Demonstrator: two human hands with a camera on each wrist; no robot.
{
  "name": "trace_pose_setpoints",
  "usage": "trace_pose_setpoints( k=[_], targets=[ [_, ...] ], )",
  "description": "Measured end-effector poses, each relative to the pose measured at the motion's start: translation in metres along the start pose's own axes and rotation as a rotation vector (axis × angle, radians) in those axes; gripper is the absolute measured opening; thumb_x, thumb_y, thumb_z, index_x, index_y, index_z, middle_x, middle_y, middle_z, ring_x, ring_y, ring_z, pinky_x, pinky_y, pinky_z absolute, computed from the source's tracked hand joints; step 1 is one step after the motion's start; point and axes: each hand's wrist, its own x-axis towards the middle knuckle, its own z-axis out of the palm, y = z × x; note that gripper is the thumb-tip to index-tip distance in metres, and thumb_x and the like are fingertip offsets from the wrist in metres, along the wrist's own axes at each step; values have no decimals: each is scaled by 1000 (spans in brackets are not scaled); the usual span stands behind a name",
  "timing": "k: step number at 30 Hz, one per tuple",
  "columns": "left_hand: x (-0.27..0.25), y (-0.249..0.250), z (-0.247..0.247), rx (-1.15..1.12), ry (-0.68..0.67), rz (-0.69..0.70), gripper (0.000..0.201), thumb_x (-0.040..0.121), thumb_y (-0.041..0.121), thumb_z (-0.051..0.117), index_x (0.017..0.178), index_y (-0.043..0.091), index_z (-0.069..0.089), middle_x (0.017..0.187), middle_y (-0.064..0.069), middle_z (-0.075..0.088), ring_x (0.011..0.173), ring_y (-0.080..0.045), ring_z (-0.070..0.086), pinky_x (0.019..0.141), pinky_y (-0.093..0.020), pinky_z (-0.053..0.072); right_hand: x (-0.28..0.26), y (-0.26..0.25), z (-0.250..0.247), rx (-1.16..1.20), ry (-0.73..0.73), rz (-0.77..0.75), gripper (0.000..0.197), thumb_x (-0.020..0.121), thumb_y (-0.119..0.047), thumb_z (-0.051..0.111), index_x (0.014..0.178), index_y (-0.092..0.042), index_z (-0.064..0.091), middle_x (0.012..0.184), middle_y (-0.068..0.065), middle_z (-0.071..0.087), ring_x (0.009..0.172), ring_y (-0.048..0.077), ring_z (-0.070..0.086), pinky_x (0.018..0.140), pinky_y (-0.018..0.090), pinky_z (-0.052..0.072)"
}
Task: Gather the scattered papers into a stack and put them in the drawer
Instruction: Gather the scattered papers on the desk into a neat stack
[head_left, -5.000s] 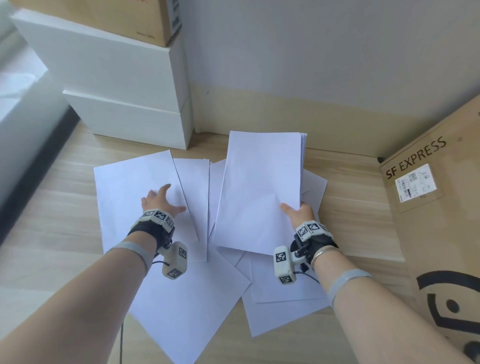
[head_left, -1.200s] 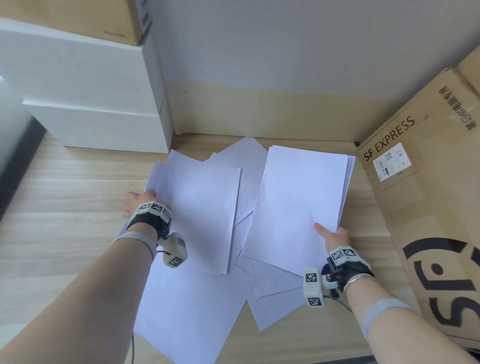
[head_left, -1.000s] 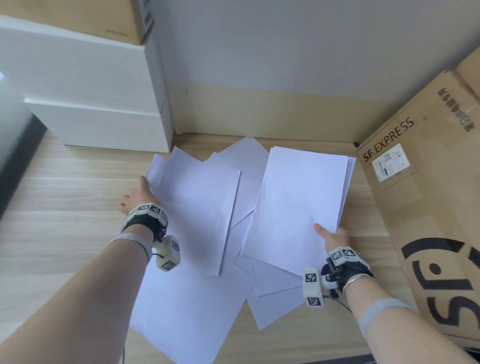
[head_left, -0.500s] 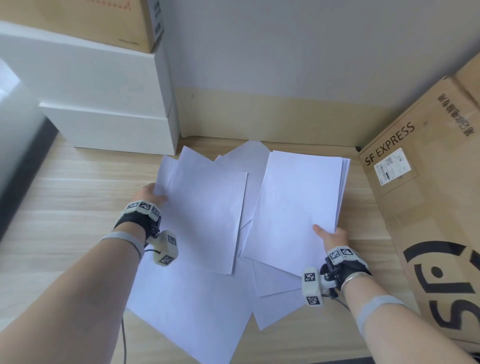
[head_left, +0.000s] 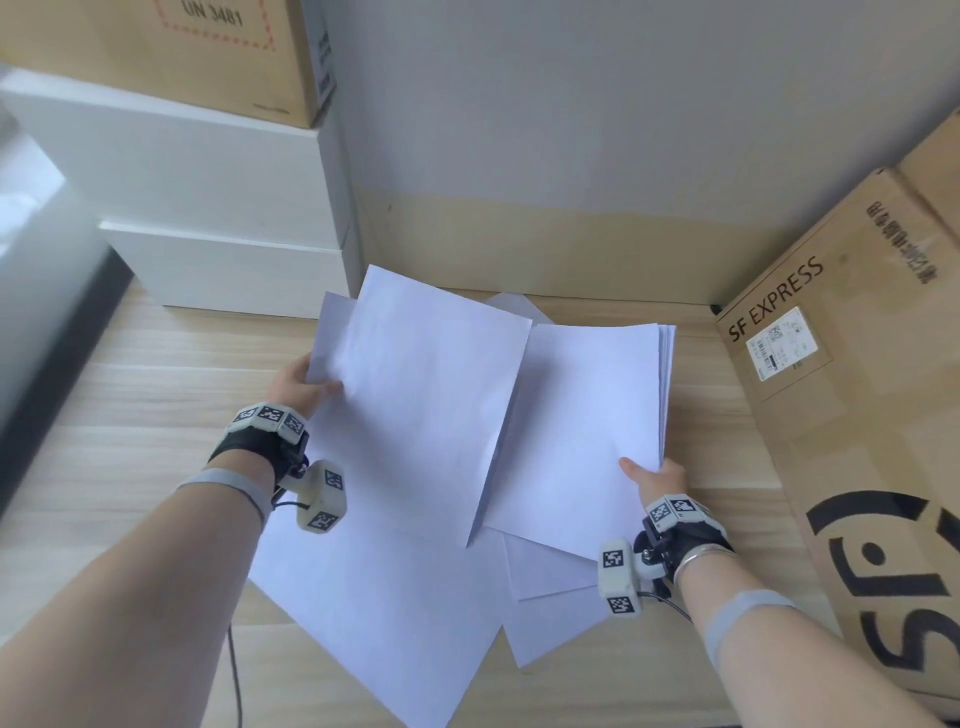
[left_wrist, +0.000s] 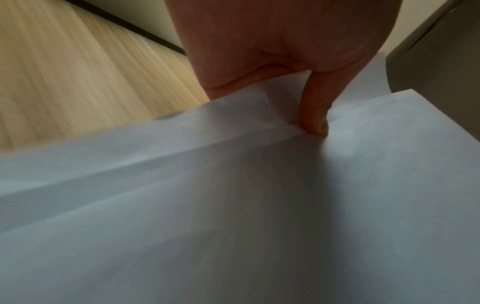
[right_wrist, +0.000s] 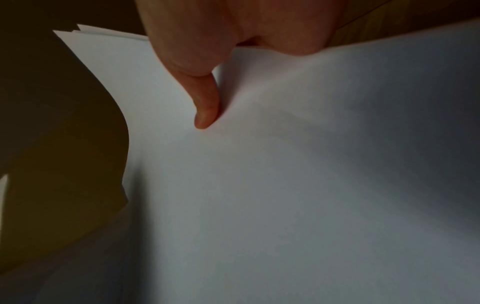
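Note:
My right hand pinches the near right corner of a stack of white papers, thumb on top; the same stack fills the right wrist view under my thumb. My left hand pinches the left edge of a couple of lifted white sheets, whose right edge overlaps the stack. In the left wrist view the thumb presses down on those sheets. More loose sheets lie on the wooden floor beneath. The white drawer unit stands at the back left, its drawers closed.
A large SF EXPRESS cardboard box lies along the right. Another cardboard box sits on top of the drawer unit. The wall closes the back. A dark strip runs along the left.
My left hand has lifted its sheets off the floor and swung them right, over the edge of the stack. My right hand keeps its grip on the stack, nearly still.

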Motion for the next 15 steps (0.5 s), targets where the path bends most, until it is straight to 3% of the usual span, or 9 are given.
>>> trace_pose_setpoints(
  k=[6, 9, 11, 13, 15],
  targets=[
    [1, 0, 0, -106, -69, -19, 39, 88, 2, 53, 125, 15, 55, 100, -7, 65, 94, -24, 57, 87, -36, 45, -6, -7, 6, 1, -43, -2, 44, 84, -11, 66, 120, 10, 52, 123, 23, 59, 113, 36, 58, 97, 39, 43],
    [4, 5, 4, -164, -123, -29, 26, 89, 3, 54, 103, 24, 59, 91, 2, 64, 92, -25, 58, 88, -41, 48, -8, -14, 12, 19, -83, -17, 45, 84, -10, 66, 121, 12, 52, 125, 24, 58, 114, 35, 57, 97, 37, 42],
    [6, 9, 11, -251, -146, -50, 28, 91, 1, 51, 92, 27, 60, 88, 1, 63, 86, -25, 59, 76, -37, 51, -9, -20, 17, 41, -120, -30, 41, 85, -6, 64, 119, 13, 53, 123, 26, 58, 105, 30, 59, 91, 33, 42],
    [4, 15, 20, -301, -163, -60, 27, 92, -2, 48, 92, 22, 60, 86, -1, 62, 78, -21, 59, 64, -31, 47, -13, -26, 20, 72, -154, -53, 37, 86, -3, 62, 117, 15, 54, 122, 28, 58, 96, 22, 54, 84, 28, 39],
    [3, 20, 30, -330, -180, -75, 25, 93, -2, 47, 94, 19, 59, 85, -1, 62, 75, -18, 58, 63, -30, 46, -15, -32, 21, 109, -189, -68, 35, 87, -1, 61, 118, 14, 54, 123, 29, 58, 94, 20, 51, 82, 26, 37]
  ],
)
